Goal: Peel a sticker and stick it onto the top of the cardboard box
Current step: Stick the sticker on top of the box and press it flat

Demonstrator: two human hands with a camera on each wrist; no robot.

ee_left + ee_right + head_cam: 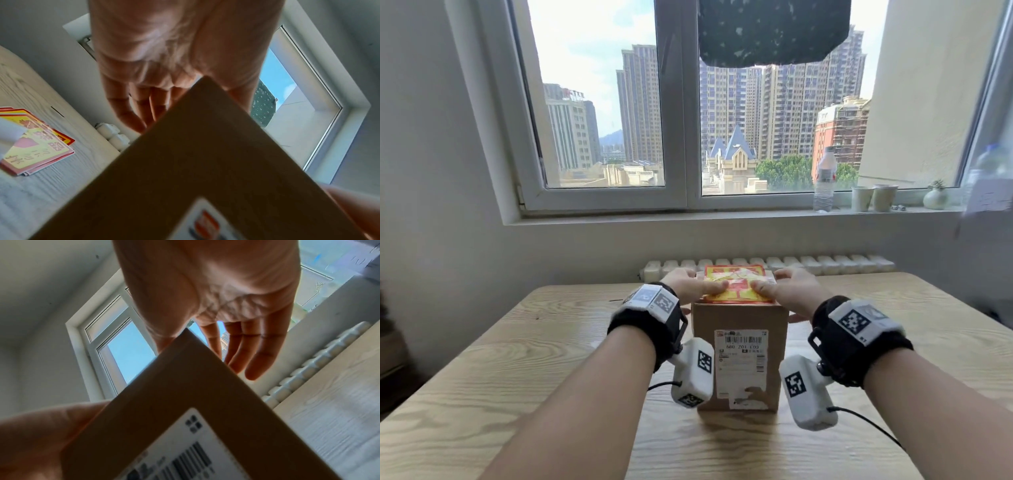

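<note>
My left hand (690, 286) and right hand (789, 291) press the red-and-yellow sticker (738, 284) flat on top of the cardboard box (739, 318), which stands on the bench (517, 342). My fingers (131, 112) lie straight and relaxed. More sticker sheets (39, 144) lie on the bench to my left.

On the front of the cardboard box (739, 356), a white shipping label (741, 356) with a barcode is seen, and "680 Z01 E03" can be read beneath it. Printed characters are borne by the stickers (39, 142) on the desk (68, 170), but they cannot be made out.
</note>
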